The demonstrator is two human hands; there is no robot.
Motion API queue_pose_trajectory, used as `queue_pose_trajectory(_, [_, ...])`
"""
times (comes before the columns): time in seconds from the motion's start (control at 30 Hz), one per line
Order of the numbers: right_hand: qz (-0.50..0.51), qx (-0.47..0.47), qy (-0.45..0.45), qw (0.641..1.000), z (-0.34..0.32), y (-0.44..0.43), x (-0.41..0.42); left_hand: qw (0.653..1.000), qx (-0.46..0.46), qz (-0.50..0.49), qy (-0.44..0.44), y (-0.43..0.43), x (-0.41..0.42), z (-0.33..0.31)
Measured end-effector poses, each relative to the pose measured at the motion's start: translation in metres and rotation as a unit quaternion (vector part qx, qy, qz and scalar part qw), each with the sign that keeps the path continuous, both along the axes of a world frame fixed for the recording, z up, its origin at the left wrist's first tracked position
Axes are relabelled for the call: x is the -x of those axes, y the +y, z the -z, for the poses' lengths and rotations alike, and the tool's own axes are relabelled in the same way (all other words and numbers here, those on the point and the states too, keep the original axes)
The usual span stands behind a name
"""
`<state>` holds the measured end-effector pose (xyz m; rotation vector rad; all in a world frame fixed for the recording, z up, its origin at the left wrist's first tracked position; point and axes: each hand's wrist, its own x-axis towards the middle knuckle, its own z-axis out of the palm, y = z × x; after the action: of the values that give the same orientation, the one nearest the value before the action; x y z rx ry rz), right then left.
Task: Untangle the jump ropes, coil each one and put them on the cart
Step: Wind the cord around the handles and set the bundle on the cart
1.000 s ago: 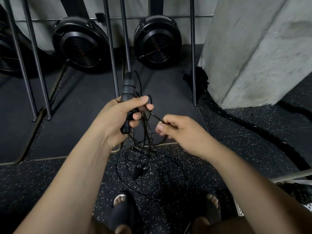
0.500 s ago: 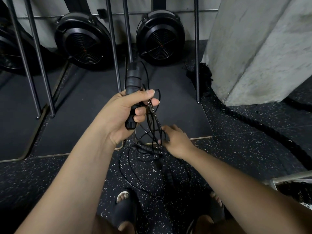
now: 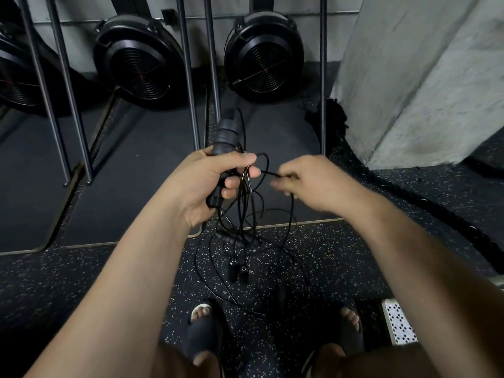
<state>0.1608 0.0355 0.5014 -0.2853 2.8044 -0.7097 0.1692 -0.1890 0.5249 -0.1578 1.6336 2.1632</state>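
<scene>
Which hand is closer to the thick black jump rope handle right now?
Left. The left hand is wrapped around the handle; the right hand is off to its right, pinching a thin cord.

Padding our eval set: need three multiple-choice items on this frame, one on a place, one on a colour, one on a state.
1. Where does the thick battle rope lie?
A. on the floor by the concrete pillar
B. on a bench
C. on a wall hook

2. What colour are the cords of the jump ropes?
A. red
B. black
C. white

3. What is the right hand doing?
A. resting open on the floor
B. curled into an empty fist
C. pinching a cord strand

Answers:
1 A: it snakes over the speckled floor past the pillar's base.
2 B: the tangle below the left hand is black throughout.
3 C: its fingertips close on a strand running out of the tangle, while the left hand grips the handle.
</scene>
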Motion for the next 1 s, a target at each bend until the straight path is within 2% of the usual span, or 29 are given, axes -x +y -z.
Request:
queue_pose_trajectory(0.1, [-0.023,-0.007,0.024,0.999,-0.032,0.01,-0.004,1.0,0.021,-0.012,0.009,-0.003,0.002,0.002])
queue_pose_trajectory(0.23, [-0.006,0.024,0.115,0.993,-0.07,0.019,-0.005,0.999,0.041,-0.034,0.013,-0.006,0.005,0.005])
queue_pose_trajectory(0.37, [0.025,0.112,0.202,0.973,-0.099,0.025,-0.008,0.997,0.048,-0.063,0.014,-0.005,0.007,0.006])
queue_pose_trajectory(0.47, [0.017,0.154,0.218,0.964,-0.106,0.021,-0.008,0.993,0.098,-0.039,0.044,0.0,0.004,0.008])
queue_pose_trajectory(0.63, [-0.012,0.104,0.179,0.978,-0.095,0.013,0.0,0.992,0.1,0.034,0.071,0.01,-0.003,0.006])
queue_pose_trajectory(0.9, [0.034,0.034,0.25,0.967,-0.068,0.023,0.014,0.995,0.01,0.077,0.066,-0.001,0.0,0.002])
queue_pose_trajectory(1.0, [0.061,0.032,0.28,0.958,-0.061,0.029,0.016,0.997,-0.011,0.049,0.063,-0.005,0.003,0.002])
